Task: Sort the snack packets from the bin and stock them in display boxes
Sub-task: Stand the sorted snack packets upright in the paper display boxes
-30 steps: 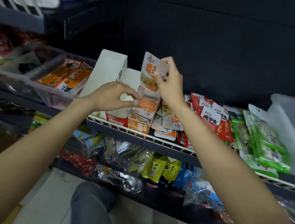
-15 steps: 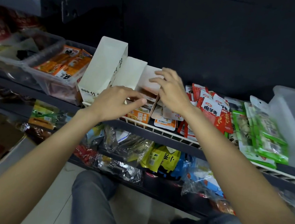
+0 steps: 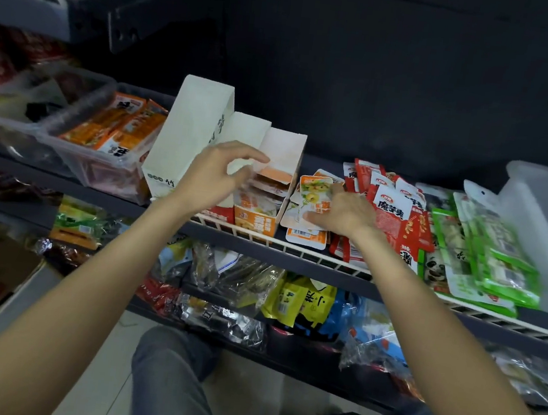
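- You are in a shop, in front of dark metal shelves [image 3: 293,261] full of snacks to sell.
- Red snack packets [image 3: 393,211] and green snack packets [image 3: 488,247] lie in rows on the shelf.
- Open display boxes [image 3: 258,212] hold small packets.
- A clear plastic bin [image 3: 76,145] holds orange packets.
- More bagged snacks [image 3: 299,301] fill the shelf below.

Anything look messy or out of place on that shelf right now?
Yes: loose packets lie fanned beside the display box, under the right hand, not filed like those inside. Nothing looks spilled or torn.
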